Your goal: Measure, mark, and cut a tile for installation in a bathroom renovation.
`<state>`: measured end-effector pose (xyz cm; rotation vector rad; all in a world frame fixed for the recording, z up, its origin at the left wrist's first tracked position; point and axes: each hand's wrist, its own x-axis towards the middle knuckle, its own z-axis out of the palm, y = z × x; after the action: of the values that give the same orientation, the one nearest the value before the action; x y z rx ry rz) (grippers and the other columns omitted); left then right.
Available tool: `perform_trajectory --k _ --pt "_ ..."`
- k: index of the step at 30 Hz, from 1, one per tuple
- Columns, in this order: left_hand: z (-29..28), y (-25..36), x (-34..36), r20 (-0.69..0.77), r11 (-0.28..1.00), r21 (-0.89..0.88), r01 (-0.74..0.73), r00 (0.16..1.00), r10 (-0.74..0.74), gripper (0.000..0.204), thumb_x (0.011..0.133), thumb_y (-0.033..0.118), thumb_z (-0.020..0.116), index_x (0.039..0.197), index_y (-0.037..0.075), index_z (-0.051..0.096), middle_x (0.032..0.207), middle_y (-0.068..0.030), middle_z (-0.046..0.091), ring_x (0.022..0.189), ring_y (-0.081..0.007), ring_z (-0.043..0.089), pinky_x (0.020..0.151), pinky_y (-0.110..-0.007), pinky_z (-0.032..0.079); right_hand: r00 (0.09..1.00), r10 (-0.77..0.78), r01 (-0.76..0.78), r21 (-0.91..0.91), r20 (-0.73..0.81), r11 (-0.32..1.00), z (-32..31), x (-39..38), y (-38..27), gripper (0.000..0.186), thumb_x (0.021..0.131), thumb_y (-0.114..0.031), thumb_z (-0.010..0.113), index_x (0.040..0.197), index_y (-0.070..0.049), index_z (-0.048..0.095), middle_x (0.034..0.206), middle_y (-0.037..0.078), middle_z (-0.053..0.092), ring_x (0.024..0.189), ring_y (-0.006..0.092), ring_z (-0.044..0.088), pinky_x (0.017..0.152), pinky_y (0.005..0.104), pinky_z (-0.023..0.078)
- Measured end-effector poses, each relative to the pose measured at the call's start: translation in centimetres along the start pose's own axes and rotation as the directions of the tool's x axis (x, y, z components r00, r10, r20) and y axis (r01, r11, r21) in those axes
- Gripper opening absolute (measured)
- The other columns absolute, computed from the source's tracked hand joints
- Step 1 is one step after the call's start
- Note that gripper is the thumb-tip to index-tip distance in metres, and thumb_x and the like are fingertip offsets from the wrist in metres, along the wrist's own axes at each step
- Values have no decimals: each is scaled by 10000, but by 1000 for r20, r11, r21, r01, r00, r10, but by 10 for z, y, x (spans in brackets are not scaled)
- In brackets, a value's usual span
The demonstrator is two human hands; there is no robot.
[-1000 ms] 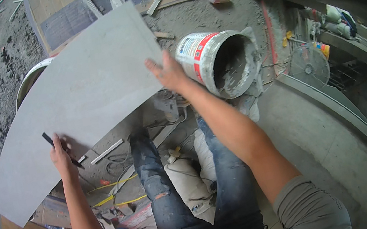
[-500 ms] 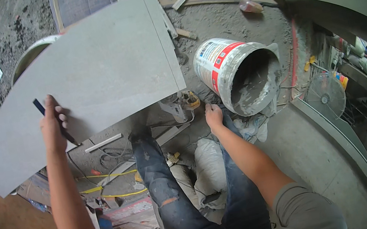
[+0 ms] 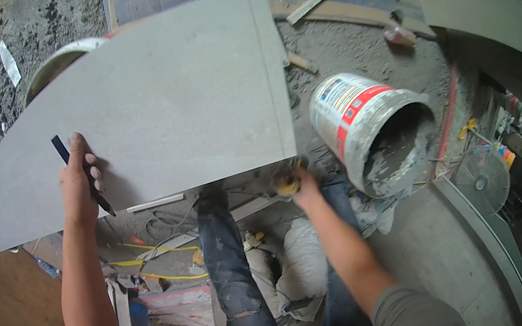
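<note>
We look down on a pale grey slab (image 3: 166,103), which spans the middle and left of the view, its far edge curving away to the left and its right edge straight; a thin dark line runs just inside that right edge and nearly parallel to it. Beneath the slab's far left side we see the rim of a round container (image 3: 73,49). The left hand (image 3: 78,177) is over the slab's near left part, its fingers curled around a black marker (image 3: 59,148), whose tapered end points down toward the slab's near edge; we cannot tell whether the hand touches the slab. The right hand (image 3: 306,186) lies just beside the slab's near right corner, against a partly hidden yellow power tool (image 3: 288,187); blur prevents us from telling whether its fingers are closed on the tool. To the right of the slab, and apart from it, a white bucket (image 3: 352,105) with a red band lies tipped on its side, its mouth crusted with grey residue. Between the wearer's dark trouser legs (image 3: 231,273) we note a white sack (image 3: 298,247), and to their left a yellow cord (image 3: 173,276). A round fan (image 3: 481,183) stands at the far right, beyond the bucket.
</note>
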<state>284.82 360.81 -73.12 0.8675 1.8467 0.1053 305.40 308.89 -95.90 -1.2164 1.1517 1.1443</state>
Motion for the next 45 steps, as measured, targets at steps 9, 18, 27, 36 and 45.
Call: perform_trajectory --k 9,18,27,36,45 --pt "-23 8 -8 52 998 -57 34 998 -31 521 934 630 724 724 168 606 577 36 556 455 -85 508 432 -241 385 985 16 0 -95 174 995 49 -267 -55 426 1037 -509 510 1199 -129 613 776 78 618 673 268 607 711 459 533" --pt "-17 5 -3 -4 997 -70 -19 1000 18 490 914 609 754 784 145 661 645 30 611 506 -72 535 476 -243 412 937 116 -121 -5 329 993 29 -330 -84 592 1033 -663 420 1208 -128 603 731 16 517 661 199 500 707 406 450" --pt "-21 7 -12 -27 993 -108 -42 999 40 485 909 592 766 780 140 642 641 23 599 509 -75 534 477 -235 415 815 41 112 -226 578 968 64 -423 -156 902 971 -841 322 1346 -49 538 673 54 491 582 221 498 618 405 439" --pt "-17 14 -19 37 981 -190 -33 998 41 446 935 561 756 810 148 643 688 27 626 513 -74 555 464 -235 439 719 -449 660 -320 530 679 212 -452 -209 629 1007 -520 489 1313 28 536 794 104 627 580 199 578 596 353 511" --pt "-77 8 36 -315 560 796 -231 631 709 304 973 415 637 900 126 694 849 -205 718 838 -462 687 700 -585 509 310 -636 936 -110 706 333 345 -420 -228 230 950 -44 641 1171 -12 587 775 64 595 549 141 548 506 317 477"
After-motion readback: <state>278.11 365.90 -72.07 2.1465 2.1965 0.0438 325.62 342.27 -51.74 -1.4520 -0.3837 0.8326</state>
